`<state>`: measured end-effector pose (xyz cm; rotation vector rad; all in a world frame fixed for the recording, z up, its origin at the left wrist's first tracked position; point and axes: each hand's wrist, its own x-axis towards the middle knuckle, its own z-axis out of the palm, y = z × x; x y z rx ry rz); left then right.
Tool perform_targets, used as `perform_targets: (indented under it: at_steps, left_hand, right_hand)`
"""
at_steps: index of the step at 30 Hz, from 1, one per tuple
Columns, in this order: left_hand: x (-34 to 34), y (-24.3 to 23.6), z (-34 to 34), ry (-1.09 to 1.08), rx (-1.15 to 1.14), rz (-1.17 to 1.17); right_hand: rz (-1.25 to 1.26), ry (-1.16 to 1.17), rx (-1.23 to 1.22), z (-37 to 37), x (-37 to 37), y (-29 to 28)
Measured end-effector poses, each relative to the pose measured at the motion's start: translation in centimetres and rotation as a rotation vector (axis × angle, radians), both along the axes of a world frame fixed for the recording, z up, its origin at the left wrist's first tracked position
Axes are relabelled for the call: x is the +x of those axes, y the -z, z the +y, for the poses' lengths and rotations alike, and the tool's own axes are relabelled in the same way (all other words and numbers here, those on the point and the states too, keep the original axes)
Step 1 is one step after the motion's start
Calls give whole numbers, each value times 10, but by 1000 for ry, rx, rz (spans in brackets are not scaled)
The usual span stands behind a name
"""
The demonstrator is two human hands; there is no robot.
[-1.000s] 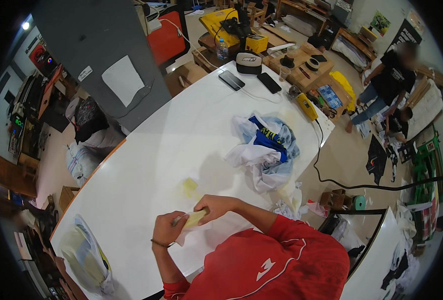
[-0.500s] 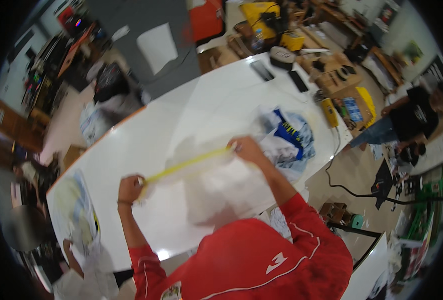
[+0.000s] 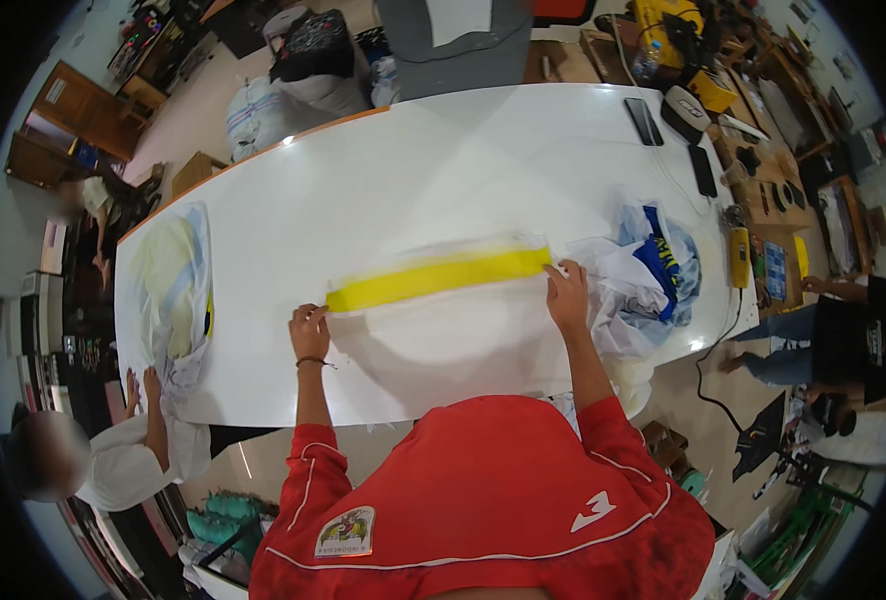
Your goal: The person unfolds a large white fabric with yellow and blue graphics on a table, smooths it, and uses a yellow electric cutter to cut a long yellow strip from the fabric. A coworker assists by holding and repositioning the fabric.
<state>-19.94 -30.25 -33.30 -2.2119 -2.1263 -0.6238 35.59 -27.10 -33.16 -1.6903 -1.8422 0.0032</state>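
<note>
The left hand (image 3: 309, 328) and right hand (image 3: 567, 292) pinch opposite ends of a long yellow fabric-like strip (image 3: 438, 279), set in from the near edge of the glossy white table (image 3: 253, 260), seemingly a flattening step, the next move calling for even tension.

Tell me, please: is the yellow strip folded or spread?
Spread: the yellow strip extends lengthwise from the left hand to the right hand.

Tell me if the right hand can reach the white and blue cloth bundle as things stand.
Probably yes: the right hand is close beside the cloth bundle, with nothing visible blocking the way. It is at the right end of the yellow strip, though, so it may first need to leave that.
</note>
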Motion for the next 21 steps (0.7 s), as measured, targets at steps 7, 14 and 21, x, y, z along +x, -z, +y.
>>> perform_targets:
  at_steps: [7, 14, 21]
  left_hand:
    - [1, 25, -33, -224, -29, -169]
    - [25, -7, 12, -386, 112, -1101]
    - [16, -52, 78, -277, 464, -1036]
  right_hand:
    - [117, 43, 35, -20, 4, 20]
    - [1270, 150, -328, 30, -2, -30]
    - [1603, -45, -131, 97, 8, -65]
